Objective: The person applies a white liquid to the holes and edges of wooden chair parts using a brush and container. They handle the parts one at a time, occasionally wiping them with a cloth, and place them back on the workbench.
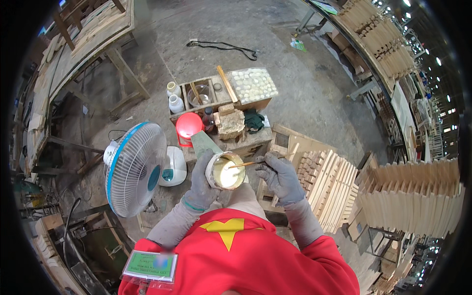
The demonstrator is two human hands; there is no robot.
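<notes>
My left hand (pixel 202 182), in a grey glove, is wrapped round a round tub (pixel 211 171) tilted so its mouth faces me. Pale cream liquid (pixel 229 173) lies inside, glossy and bright. In my gloved right hand (pixel 281 180) a thin wooden stick (pixel 253 162) is pinched, its tip in the liquid. Just beyond the tub are a grey-green flat piece (pixel 204 143), a red container (pixel 189 126) and a dark bottle (pixel 208 119). A rough tan block (pixel 230 123) sits by a dark green cloth (pixel 253 120).
A fan (pixel 137 169) stands close on my left. Two white bottles (pixel 176 103) and a wooden tray (pixel 219 98) are ahead, beside a box of pale round pieces (pixel 254 84). Stacked wooden slats (pixel 329 187) lie right. A black strap (pixel 221 47) is on the floor.
</notes>
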